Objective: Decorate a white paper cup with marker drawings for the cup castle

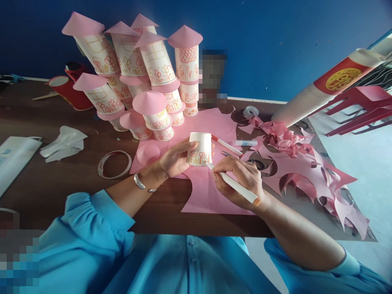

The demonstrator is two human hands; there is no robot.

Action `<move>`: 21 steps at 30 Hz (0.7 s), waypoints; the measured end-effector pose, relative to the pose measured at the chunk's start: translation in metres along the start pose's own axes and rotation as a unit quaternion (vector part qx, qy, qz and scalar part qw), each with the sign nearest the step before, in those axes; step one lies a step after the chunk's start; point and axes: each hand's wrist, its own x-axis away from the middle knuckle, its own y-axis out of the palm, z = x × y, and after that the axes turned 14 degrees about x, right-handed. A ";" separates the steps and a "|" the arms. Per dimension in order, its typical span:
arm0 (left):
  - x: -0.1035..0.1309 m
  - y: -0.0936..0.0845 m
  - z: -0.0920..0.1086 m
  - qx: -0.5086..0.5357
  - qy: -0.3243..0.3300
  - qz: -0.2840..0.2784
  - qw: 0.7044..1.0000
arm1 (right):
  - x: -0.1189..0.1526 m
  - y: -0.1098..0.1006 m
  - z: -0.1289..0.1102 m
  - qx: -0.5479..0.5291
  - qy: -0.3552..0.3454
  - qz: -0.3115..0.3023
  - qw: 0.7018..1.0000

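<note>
At the frame's centre, our left hand (175,158) grips a paper cup (200,143) and our right hand (240,172) a marker (237,186), tip near the lower rim (198,164); for clean flowers (201,156), we should steady the cup and stroke lightly.

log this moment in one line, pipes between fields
left hand: holding white cup | right hand: holding marker, tip at cup's lower edge | cup: flowers drawn | nearby: pink-roofed towers
</note>
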 end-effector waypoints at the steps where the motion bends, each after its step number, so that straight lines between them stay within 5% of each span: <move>1: 0.000 0.001 0.000 -0.001 -0.001 0.002 1.000 | 0.000 0.000 0.000 0.001 -0.001 -0.001 1.000; 21: -0.001 0.001 0.000 0.003 0.005 -0.009 1.000 | -0.003 -0.007 0.002 -0.011 -0.016 -0.010 1.000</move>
